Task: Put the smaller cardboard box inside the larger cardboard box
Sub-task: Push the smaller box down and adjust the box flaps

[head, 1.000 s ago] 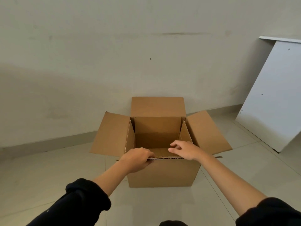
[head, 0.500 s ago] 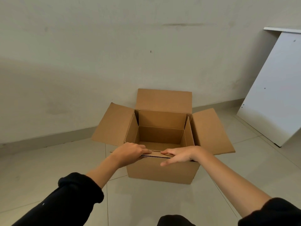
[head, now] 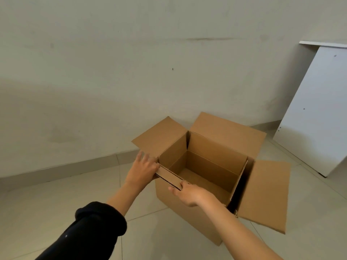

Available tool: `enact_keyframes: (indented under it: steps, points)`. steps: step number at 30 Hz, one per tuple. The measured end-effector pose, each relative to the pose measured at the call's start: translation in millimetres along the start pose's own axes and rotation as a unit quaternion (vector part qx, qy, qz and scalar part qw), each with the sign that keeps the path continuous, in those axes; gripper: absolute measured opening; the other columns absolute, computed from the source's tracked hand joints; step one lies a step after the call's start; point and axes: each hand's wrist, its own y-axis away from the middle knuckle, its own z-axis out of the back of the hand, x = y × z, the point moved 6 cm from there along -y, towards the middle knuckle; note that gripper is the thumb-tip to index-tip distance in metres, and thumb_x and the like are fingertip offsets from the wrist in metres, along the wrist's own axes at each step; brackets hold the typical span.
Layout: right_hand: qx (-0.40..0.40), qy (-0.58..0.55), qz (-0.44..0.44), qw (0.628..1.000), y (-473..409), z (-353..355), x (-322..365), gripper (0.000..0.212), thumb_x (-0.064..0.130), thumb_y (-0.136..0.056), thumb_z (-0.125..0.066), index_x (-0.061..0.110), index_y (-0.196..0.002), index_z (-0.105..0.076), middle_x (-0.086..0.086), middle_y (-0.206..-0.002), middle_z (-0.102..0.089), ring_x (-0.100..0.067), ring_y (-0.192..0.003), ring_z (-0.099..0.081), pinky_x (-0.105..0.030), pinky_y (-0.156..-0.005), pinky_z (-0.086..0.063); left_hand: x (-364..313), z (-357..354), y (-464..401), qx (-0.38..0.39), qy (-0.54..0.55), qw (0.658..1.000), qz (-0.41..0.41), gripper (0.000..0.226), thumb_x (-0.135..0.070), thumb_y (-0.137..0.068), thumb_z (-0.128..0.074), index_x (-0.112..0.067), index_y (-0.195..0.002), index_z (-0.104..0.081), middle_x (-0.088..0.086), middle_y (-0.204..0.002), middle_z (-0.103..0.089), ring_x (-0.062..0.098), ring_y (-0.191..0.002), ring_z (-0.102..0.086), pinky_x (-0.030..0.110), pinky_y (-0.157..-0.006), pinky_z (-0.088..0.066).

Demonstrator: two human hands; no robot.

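The larger cardboard box [head: 189, 212] stands open on the tiled floor [head: 56, 203], turned at an angle to me, close to the wall [head: 112, 72]. Its side and far flaps are spread outward. The smaller cardboard box [head: 212, 173] sits inside it, its open top level with the larger box's rim, its walls close against the larger box's on the left and far sides, with a dark gap showing along the right.

My left hand [head: 143, 170] lies at the near left corner of the boxes, fingers spread loosely and resting against the cardboard there; this grip is open, not closed around anything. My right hand [head: 188, 194] is at the near edge, where the grip is pinching the near flap [head: 169, 178], thumb on top and fingers curled under its corrugated edge. The flap is folded inward and down over the near rim.

A white board [head: 319, 113] leans against the wall at the right, well apart from the boxes.
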Motion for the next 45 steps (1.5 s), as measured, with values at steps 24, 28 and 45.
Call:
enact_keyframes:
  steps: [24,28,45]
  points:
    - [-0.346,0.064,-0.224,0.909,40,89,-225,0.057,0.038,-0.085,-0.061,0.022,-0.137,-0.046,-0.015,-0.155,-0.026,-0.039,-0.146,-0.006,-0.065,-0.113,-0.005,-63,8,-26,0.037,0.778,0.461,0.426,0.067,0.008,-0.094,-0.023,-0.027,-0.148,0.0,0.011,-0.094,-0.058,0.024,-0.064,-0.059,0.034,-0.039,-0.054]
    - [-0.378,0.005,-0.241,0.894,53,64,-249,0.067,0.037,-0.085,-0.062,0.019,-0.143,-0.035,-0.017,-0.16,-0.003,-0.041,-0.145,0.01,-0.062,-0.112,0.001,-57,6,-36,0.031,0.765,0.483,0.425,0.055,0.008,-0.095,-0.026,-0.019,-0.142,-0.015,0.011,-0.088,-0.055,0.024,-0.063,-0.056,0.028,-0.031,-0.05]
    - [-0.441,-0.686,-0.214,0.537,63,42,-250,0.042,-0.005,-0.091,-0.05,0.005,-0.133,-0.048,-0.016,-0.131,-0.056,-0.028,-0.095,-0.054,-0.037,-0.077,-0.047,-109,-10,-54,0.13,0.816,0.406,0.389,0.056,0.012,-0.089,-0.038,-0.014,-0.137,-0.028,0.012,-0.09,-0.054,0.026,-0.075,-0.057,0.043,-0.057,-0.05]
